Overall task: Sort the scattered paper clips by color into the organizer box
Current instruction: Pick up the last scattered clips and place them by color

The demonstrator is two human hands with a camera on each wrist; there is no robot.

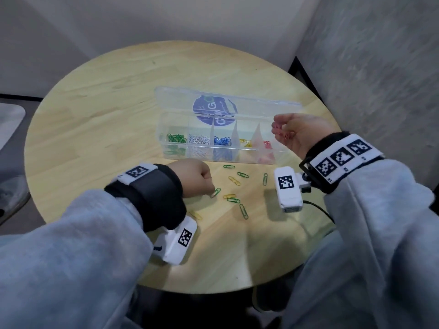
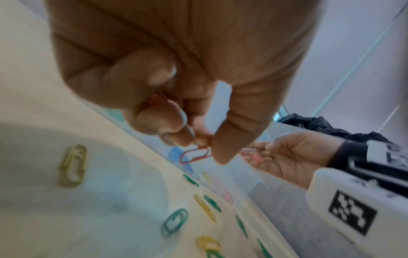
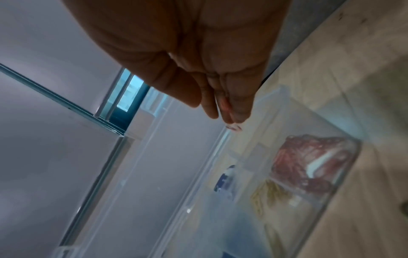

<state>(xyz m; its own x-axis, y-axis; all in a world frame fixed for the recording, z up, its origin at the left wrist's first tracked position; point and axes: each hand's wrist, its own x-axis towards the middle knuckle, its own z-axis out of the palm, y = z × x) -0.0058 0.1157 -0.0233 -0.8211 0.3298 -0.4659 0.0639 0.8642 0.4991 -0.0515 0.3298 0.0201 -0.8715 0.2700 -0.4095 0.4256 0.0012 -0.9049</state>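
Paper clips, green and yellow, lie scattered on the worktop just in front of the organizer box, whose compartments already hold green, white, blue, yellow and red. Left hand, fingers curled, pinches a red clip low among the loose ones. Right hand cups red clips beside the box's red end, probably for release there. Open lid stands behind, obstructing nothing.

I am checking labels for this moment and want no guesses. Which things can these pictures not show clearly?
- Left hand, head view: its knuckles hide what the fingertips pinch.
- Red clips in the right hand: too blurred to count in any view.
- Lid label of the organizer box: text blurred and partly covered.
- Right wrist view: blur hides the box's far compartments.
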